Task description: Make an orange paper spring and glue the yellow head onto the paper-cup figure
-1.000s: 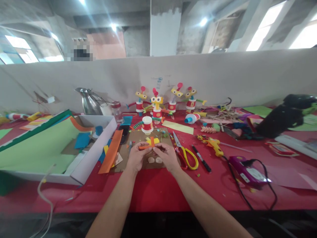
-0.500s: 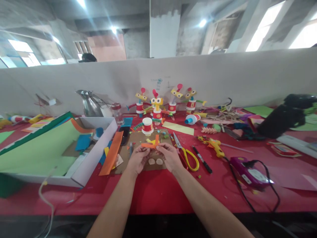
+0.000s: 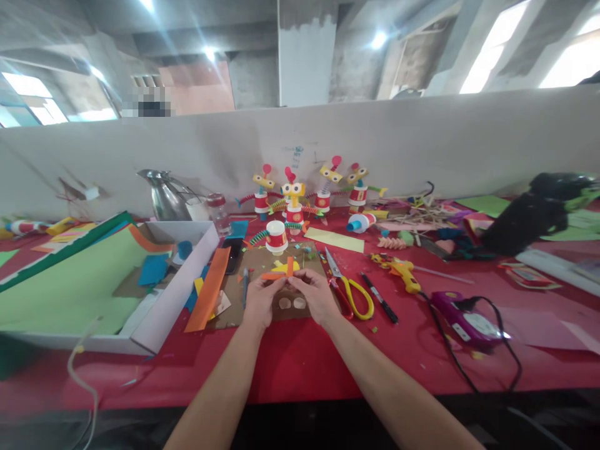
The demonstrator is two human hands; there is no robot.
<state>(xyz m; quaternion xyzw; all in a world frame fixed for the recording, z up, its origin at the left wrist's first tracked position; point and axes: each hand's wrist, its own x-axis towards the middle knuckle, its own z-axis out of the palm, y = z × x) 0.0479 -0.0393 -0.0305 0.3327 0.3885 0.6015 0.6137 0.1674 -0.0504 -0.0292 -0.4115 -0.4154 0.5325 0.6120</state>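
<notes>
Orange paper strip (image 3: 273, 275), narrow: at the centre, above the cardboard mat (image 3: 255, 257); one arm towards 9 o'clock, the other standing towards 12. Whether it is one folded piece or two crossed, you cannot tell; fingertips hide the corner.

Left hand (image 3: 260, 300) and right hand (image 3: 319, 297): close together, fingertips meeting, both pinching the strip.

Handling, as judged: this looks like folding or squaring. Set the edges flush before pressing; pin the corner with your left thumb and run the crease with your right. Pinch lightly, since thin paper likely buckles. Square the two arms by eye, working low over the mat.

Nearby, clear of your wrists: two pale discs (image 3: 285, 304), 6 o'clock; yellow paper piece (image 3: 280, 267), 12 o'clock, just beyond the strip; paper cup (image 3: 276, 236) with coiled arms, also 12, farther off.

Outlying: scissors (image 3: 345, 282), 3 o'clock, blades open towards 12; glue gun (image 3: 407, 275), 3 o'clock, farther; wide orange sheet (image 3: 209, 290), 9 o'clock.
</notes>
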